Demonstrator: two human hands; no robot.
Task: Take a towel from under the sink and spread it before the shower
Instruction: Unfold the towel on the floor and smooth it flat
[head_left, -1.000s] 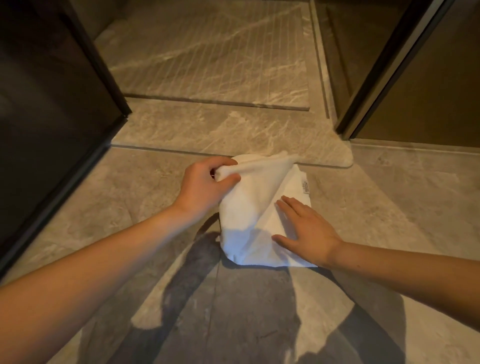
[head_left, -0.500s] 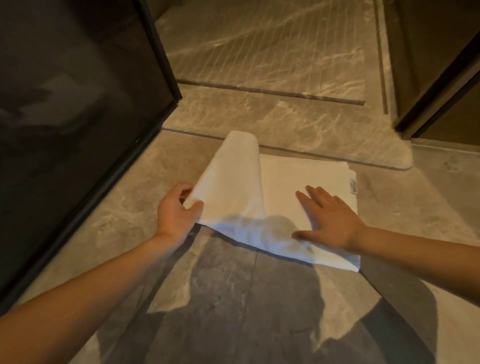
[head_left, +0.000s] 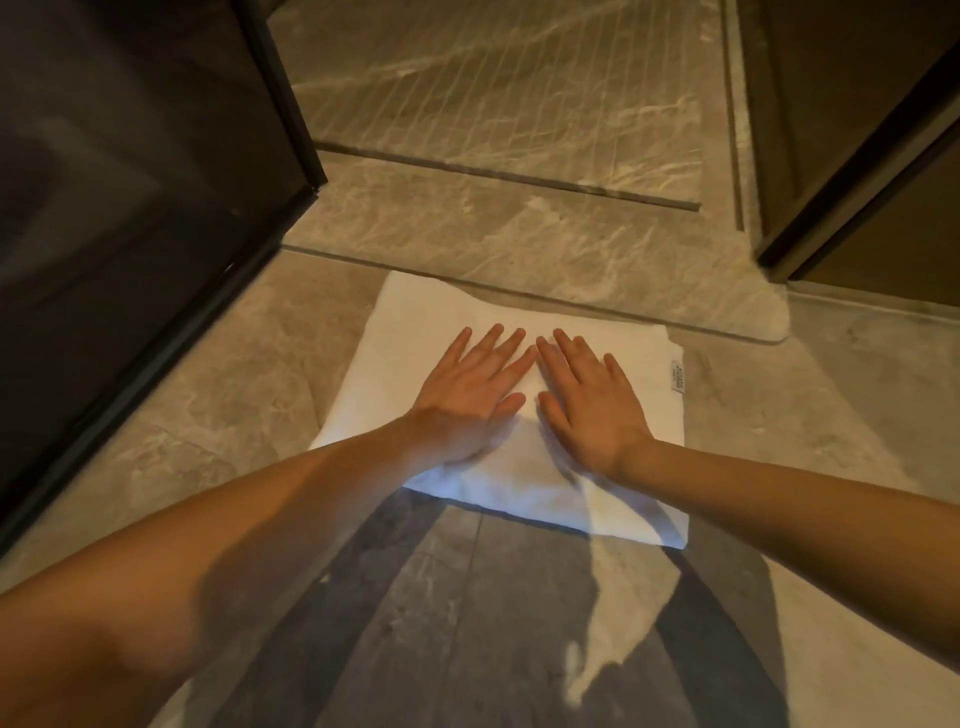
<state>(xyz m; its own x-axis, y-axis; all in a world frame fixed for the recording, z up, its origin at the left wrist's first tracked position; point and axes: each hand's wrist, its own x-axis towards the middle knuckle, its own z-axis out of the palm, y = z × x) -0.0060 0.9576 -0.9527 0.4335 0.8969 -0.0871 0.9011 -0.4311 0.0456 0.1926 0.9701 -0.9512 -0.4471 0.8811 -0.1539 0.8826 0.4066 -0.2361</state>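
Observation:
A white towel (head_left: 415, 338) lies flat on the grey stone floor, its far edge against the raised marble threshold (head_left: 519, 244) of the shower. A small label shows on the towel's right edge. My left hand (head_left: 467, 395) and my right hand (head_left: 592, 400) rest palm down on the middle of the towel, side by side, fingers spread and pointing at the shower. Neither hand grips anything. The ribbed shower floor (head_left: 493, 88) lies beyond the threshold.
A dark glass panel (head_left: 130, 208) with a black frame stands on the left, close to the towel's left edge. A dark door frame (head_left: 857, 171) rises at the right. Shadows of my arms fall on the floor in front of me.
My left hand has let go of the towel's folded flap, which now lies flat to the left. Both hands now press side by side on the middle of the opened towel.

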